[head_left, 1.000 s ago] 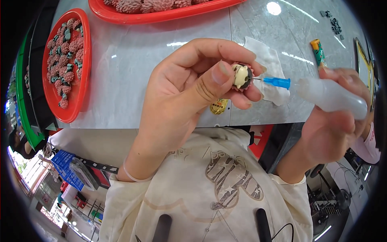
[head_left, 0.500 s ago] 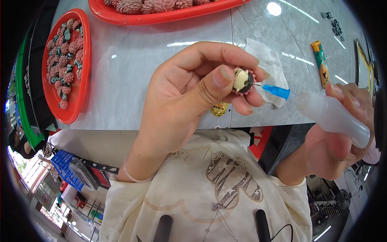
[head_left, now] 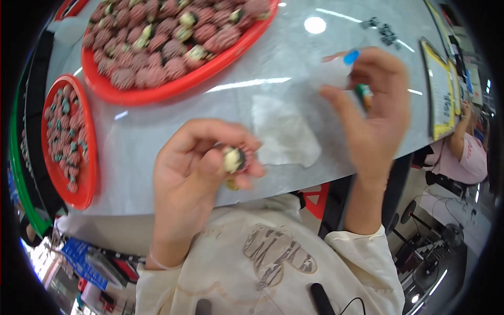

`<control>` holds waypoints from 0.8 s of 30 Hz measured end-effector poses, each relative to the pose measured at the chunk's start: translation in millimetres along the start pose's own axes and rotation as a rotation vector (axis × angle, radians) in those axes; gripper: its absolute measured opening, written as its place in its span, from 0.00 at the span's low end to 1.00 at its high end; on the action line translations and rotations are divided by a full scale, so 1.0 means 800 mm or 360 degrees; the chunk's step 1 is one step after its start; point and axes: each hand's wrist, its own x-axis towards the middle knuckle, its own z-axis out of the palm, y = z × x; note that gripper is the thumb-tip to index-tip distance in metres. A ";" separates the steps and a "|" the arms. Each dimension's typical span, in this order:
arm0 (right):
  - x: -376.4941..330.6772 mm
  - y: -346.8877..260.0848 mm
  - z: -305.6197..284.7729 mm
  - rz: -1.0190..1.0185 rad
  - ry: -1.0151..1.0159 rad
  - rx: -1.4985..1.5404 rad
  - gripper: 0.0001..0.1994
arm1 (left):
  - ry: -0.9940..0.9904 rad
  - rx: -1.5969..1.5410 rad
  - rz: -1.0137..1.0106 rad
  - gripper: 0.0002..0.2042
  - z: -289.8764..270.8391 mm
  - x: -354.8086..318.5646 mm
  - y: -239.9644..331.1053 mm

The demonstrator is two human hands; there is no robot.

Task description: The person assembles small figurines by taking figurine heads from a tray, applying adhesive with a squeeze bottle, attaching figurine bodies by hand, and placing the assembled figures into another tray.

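The right hand (head_left: pixel 378 100) has drawn the squeeze bottle (head_left: pixel 333 75) and its blue nozzle (head_left: pixel 351 56) away from the small figure (head_left: pixel 231 159), which the nozzle met earlier; the view has swung too, showing more of the large red tray (head_left: pixel 113 97).

The bench (head_left: pixel 136 131) carries everything. That tray and the smaller red tray (head_left: pixel 90 173) sit to the left, probably to leave working room in front. The left hand is curled nearly closed, thumb and fingers pinching the figure by its edges, apparently so its cream side stays exposed. The right hand is partly closed around the bottle, thumb opposite fingers (blur hides the exact grip). The white cloth (head_left: pixel 286 131) lies flat between the hands, perhaps for easy reach.

Counted: two trays, two hands, one cloth, one bottle, one held figure, one nozzle; the pink pieces (head_left: pixel 175 69) are too crowded to count.
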 end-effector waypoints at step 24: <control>0.011 0.006 -0.066 0.0642 0.0222 0.0787 0.10 | -0.0104 -0.0083 -0.0019 0.14 -0.008 -0.001 0.003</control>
